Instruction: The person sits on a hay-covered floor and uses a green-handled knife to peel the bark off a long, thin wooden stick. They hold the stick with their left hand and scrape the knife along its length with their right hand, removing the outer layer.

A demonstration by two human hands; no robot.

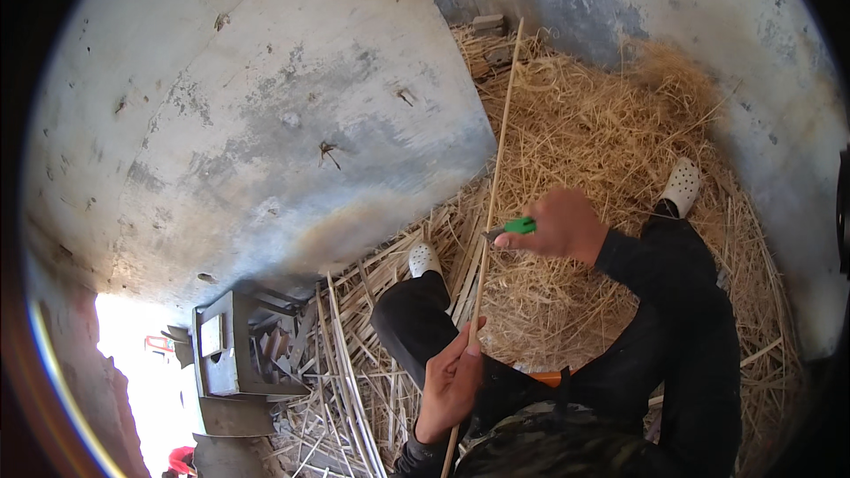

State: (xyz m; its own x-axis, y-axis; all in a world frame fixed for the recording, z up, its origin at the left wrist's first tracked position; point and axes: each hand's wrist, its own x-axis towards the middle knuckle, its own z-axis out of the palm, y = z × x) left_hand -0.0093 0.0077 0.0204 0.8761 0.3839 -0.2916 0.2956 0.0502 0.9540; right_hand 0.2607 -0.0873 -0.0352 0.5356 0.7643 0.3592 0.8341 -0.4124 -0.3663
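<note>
A long, thin, pale strip that looks like split bamboo runs from my lap up toward the far wall. My left hand pinches it near its lower part, thumb on top. In my right hand is a green-handled knife, its short blade lying against the strip farther up. My right fingers are wrapped round the handle and hide most of it. The strip's lower end passes beneath my left hand and out at the bottom edge.
Curly shavings are heaped on the floor ahead. Split strips lie at the left, near a worn wooden cabinet holding scraps. Stained walls stand close on both sides. My feet wear white perforated clogs. Bright light enters through an opening at lower left.
</note>
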